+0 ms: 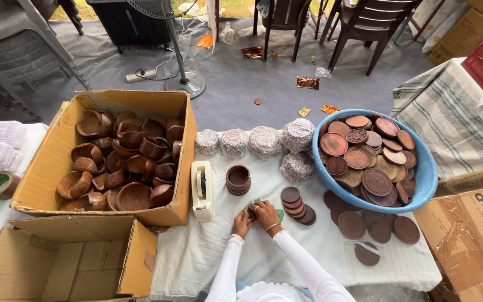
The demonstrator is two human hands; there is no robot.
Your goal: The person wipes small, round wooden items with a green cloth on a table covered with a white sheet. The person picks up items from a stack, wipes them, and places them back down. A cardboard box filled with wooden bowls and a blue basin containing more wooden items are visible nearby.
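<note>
Hands together at desk [197, 257] centre: left hand [242, 222] and right hand [266, 213] pinch small green piece [279, 215]; grip narrow, closed on it. We note wooden lid stack [296, 204] just right of it, small wooden bowl stack [238, 180] behind, tape dispenser [203, 190] at left, all within reach. Cardboard box of bowls [118, 162] far left; blue basin of lids [427, 173] right. Wrapped bundles [264, 142] lined at rear edge.

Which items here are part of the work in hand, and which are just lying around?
In use:
left hand and right hand on a small green piece
stacked wooden lids
wooden bowl
tape dispenser

Lying about:
fan
chairs
foil scraps
</note>
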